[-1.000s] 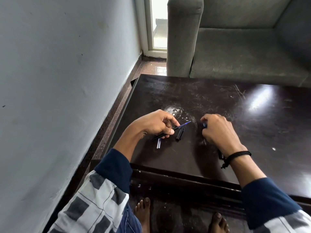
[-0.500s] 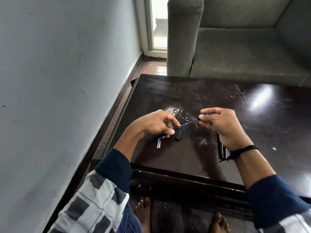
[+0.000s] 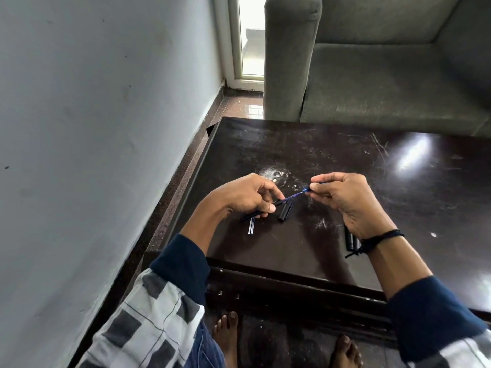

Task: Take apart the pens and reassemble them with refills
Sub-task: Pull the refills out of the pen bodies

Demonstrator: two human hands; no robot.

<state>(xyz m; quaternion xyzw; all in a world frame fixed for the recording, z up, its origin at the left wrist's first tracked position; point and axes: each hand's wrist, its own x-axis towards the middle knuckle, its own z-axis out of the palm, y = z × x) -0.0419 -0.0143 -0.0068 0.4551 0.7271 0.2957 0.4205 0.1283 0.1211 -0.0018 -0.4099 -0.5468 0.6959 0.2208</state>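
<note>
Item 1, left: left hand [image 3: 244,197], fingers curled round the dark pen barrel [image 3: 278,203], held just above the table [image 3: 292,256].
Item 2, centre: blue refill [image 3: 293,196] protruding from the barrel, long axis running right and far.
Item 3, right: right hand [image 3: 345,197], thumb and forefinger pinching the refill's far end.

I judged any pull must follow that axis.

Long-sleeved top: left sleeve [image 3: 148,322] white, patterned with grey and charcoal squares and thin dark lines, ending in a plain navy cuff [image 3: 183,264] — same cloth and navy end on right sleeve [image 3: 435,317]. Bare left hand [image 3: 244,197]; bare right hand [image 3: 350,200], with black thread band [image 3: 382,237] knotted at the wrist, loose ends dangling. Blue striped trousers [image 3: 204,349]. Barefoot.
</note>
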